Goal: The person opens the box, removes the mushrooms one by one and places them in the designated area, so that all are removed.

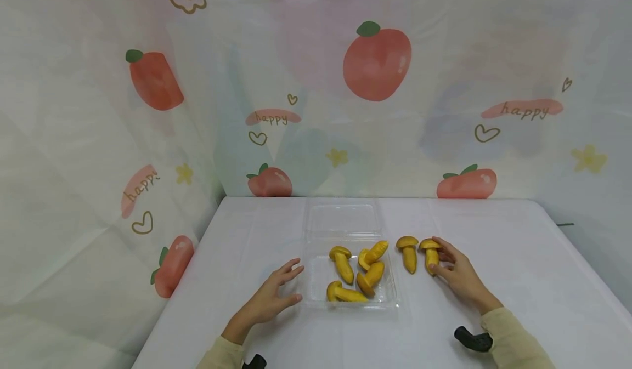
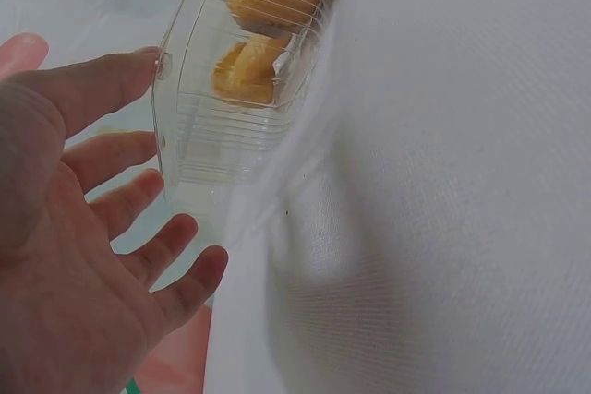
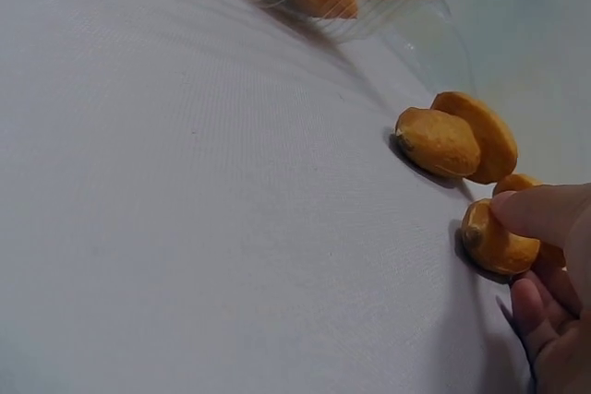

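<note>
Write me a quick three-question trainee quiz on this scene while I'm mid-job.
1. How many mushrooms lie in the clear box?

2. True or false: both hands are holding mushrooms.

3. In the head view, the unheld mushroom on the white table lies:
A) left of the box
B) between the box and the held mushroom
C) behind the open lid

Key:
1. Four.
2. False: only the right hand holds one; the left hand is empty.
3. B.

A pale pastel backdrop (image 1: 454,7), printed with red green-leafed fruits (image 1: 377,64), yellow flowers (image 1: 337,157) and brown heart outlines (image 1: 487,134), rises behind a white cloth-covered table (image 1: 395,341).
</note>
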Motion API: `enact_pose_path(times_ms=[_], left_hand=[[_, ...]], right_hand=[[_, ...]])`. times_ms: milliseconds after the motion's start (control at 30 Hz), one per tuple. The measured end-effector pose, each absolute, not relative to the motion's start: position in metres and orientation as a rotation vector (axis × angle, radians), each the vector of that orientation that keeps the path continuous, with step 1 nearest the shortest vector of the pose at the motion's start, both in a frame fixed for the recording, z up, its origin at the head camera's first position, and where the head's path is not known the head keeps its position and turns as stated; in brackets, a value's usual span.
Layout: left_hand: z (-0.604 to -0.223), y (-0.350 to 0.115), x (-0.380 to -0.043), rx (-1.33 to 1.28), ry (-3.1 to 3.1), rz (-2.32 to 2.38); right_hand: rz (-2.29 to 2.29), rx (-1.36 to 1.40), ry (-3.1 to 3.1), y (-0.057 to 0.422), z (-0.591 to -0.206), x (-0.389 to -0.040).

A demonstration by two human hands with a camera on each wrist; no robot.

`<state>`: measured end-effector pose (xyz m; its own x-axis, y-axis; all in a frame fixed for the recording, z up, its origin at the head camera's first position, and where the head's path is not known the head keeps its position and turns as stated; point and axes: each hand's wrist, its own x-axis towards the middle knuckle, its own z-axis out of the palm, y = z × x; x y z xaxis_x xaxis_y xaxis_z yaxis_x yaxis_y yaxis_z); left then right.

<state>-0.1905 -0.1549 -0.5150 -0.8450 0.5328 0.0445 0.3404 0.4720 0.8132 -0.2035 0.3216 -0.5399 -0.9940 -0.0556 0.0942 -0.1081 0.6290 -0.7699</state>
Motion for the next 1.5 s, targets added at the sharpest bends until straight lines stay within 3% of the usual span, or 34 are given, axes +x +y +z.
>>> enact_pose_path(times_ms=[367, 600, 867, 1500], left_hand=[[-0.515, -0.153, -0.192, 0.775, 2.512, 1.301], [-0.512, -0.154, -0.19, 0.75, 2.509, 1.295], [-0.511, -0.155, -0.189, 0.73, 2.499, 1.316], [-0.511, -0.152, -0.189, 0.696, 2.511, 1.294]], right_hand=[[1.263, 0.177, -2.796, 0.322, -0.538, -0.202], [1.185, 0.052, -2.926, 0.325, -0.52, -0.194], [1.158, 0.117, -2.884, 0.322, -0.5, -0.19], [1.33, 0.321, -2.725, 0.258, -0.473, -0.178]])
